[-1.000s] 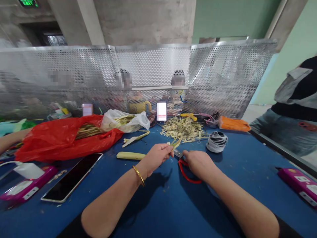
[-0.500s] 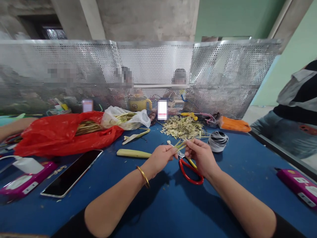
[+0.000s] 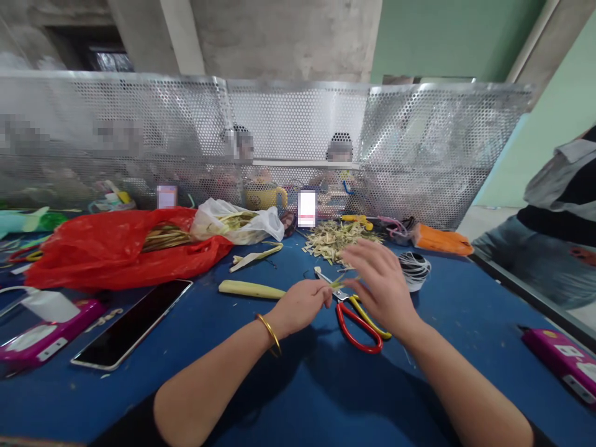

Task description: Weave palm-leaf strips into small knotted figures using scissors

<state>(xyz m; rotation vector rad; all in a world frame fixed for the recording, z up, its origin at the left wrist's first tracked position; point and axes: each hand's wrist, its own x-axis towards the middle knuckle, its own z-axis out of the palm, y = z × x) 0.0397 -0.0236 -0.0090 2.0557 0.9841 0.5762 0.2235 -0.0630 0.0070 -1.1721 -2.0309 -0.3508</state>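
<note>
My left hand (image 3: 305, 303), with a gold bangle at the wrist, pinches a few thin pale-green plant strips (image 3: 337, 284) between thumb and fingers. Just to the right, my right hand (image 3: 379, 282) is raised with its fingers spread, its thumb close to the strip ends. Below both hands lie scissors (image 3: 357, 338) with one red and one yellow handle. A pale-green leaf piece (image 3: 249, 288) rests on the table left of my left hand. Behind my right hand stands a spool of white thread (image 3: 416, 270), partly covered.
A pile of plant scraps (image 3: 326, 239) lies at the back of the blue table (image 3: 298, 397). To the left are a red plastic bag (image 3: 107, 245) with stalks, a phone (image 3: 135, 326) and a purple power strip (image 3: 56, 338). A perforated metal screen (image 3: 298, 105) stands behind.
My right hand has let go of the strips, and its fingers have spread and lifted. My left hand keeps its pinch. A co-worker's arm at the far left has gone from view.
</note>
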